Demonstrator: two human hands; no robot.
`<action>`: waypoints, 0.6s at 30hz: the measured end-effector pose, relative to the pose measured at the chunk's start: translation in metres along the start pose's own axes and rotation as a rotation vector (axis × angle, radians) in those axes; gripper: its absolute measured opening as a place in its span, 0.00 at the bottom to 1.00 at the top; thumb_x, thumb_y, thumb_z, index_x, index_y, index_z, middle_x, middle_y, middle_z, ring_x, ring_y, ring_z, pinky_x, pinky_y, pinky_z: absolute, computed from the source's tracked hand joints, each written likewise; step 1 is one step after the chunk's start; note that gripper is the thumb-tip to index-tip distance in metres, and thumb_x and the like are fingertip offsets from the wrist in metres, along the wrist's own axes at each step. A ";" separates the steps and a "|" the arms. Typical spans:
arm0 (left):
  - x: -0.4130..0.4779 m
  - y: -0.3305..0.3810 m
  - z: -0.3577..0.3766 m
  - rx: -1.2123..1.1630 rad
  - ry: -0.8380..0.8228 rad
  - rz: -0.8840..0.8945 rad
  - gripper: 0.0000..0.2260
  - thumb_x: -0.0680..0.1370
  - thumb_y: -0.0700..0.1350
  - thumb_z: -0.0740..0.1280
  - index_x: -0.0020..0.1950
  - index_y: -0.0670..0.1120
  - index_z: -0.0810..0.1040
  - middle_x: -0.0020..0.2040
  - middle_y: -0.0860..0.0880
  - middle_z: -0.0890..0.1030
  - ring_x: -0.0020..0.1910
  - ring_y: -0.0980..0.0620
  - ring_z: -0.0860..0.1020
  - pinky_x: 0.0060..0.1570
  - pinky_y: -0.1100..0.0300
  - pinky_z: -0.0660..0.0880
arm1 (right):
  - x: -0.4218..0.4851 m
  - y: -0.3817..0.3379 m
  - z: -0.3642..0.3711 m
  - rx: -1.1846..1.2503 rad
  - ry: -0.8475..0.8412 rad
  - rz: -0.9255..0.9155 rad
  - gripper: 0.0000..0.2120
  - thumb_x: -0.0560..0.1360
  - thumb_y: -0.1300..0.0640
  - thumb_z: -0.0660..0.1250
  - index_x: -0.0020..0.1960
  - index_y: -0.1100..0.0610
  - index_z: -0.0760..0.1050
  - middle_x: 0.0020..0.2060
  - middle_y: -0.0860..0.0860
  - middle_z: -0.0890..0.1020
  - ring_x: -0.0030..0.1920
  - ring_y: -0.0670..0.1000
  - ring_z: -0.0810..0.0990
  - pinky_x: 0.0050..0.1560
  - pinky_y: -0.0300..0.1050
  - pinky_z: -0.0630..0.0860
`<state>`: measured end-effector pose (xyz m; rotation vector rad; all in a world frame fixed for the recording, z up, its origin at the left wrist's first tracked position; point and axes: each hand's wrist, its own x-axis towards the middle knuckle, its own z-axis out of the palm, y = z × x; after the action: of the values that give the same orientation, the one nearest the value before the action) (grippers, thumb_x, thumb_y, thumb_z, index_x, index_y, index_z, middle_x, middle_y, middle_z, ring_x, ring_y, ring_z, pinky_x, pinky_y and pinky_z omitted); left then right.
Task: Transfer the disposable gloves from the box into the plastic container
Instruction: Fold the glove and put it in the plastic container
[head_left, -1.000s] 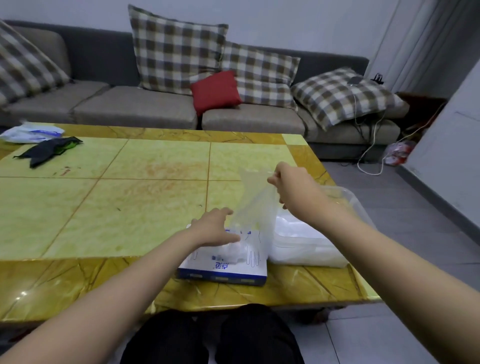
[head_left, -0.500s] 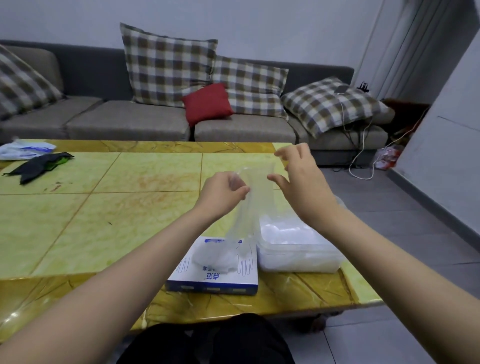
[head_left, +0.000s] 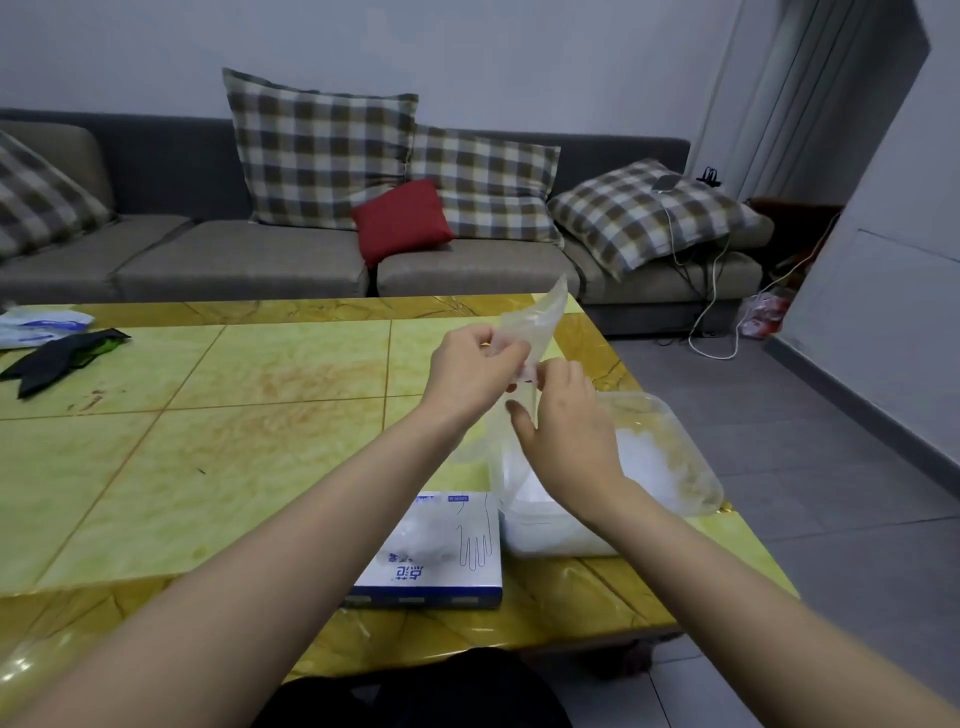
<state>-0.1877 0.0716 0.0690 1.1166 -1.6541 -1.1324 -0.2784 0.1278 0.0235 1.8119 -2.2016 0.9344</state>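
Note:
A clear disposable glove (head_left: 535, 319) is held up in the air above the table's right part. My left hand (head_left: 470, 371) pinches its upper part, and my right hand (head_left: 566, 421) grips it just below, the two hands close together. The white and blue glove box (head_left: 441, 551) lies flat near the table's front edge, under my forearms. To its right stands the clear plastic container (head_left: 675, 441), with a white heap of gloves inside; my right wrist hides part of it.
The yellow tiled table (head_left: 208, 441) carries a black cloth (head_left: 57, 356) and a white packet (head_left: 36, 325) at its far left. A grey sofa (head_left: 234, 260) with checked cushions stands behind. Grey floor and cables lie to the right.
Both hands have come together on the glove and lifted it clear of the box. My left hand rose from the box a second ago. The camera has tilted.

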 end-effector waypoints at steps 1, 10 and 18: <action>0.001 0.000 0.002 0.005 -0.002 0.003 0.10 0.73 0.42 0.66 0.45 0.35 0.78 0.37 0.45 0.83 0.39 0.49 0.80 0.48 0.51 0.78 | 0.003 0.005 -0.002 -0.030 -0.008 0.013 0.11 0.79 0.53 0.61 0.57 0.59 0.69 0.52 0.53 0.72 0.53 0.55 0.71 0.44 0.40 0.61; 0.020 -0.017 0.011 0.161 -0.126 -0.131 0.10 0.75 0.41 0.64 0.34 0.44 0.76 0.33 0.50 0.80 0.31 0.55 0.73 0.27 0.67 0.66 | 0.028 0.059 -0.032 0.008 -0.064 0.134 0.12 0.77 0.68 0.57 0.55 0.57 0.74 0.52 0.54 0.81 0.51 0.56 0.76 0.42 0.47 0.71; 0.043 0.003 0.044 -0.009 -0.084 0.039 0.04 0.77 0.41 0.66 0.43 0.42 0.76 0.39 0.49 0.79 0.35 0.56 0.74 0.30 0.72 0.69 | 0.058 0.087 -0.064 0.034 0.258 -0.035 0.19 0.66 0.77 0.58 0.48 0.60 0.78 0.44 0.52 0.80 0.50 0.54 0.72 0.45 0.46 0.68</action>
<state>-0.2417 0.0414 0.0668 1.0400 -1.7265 -1.1747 -0.3916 0.1211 0.0701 1.6330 -2.0030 1.1333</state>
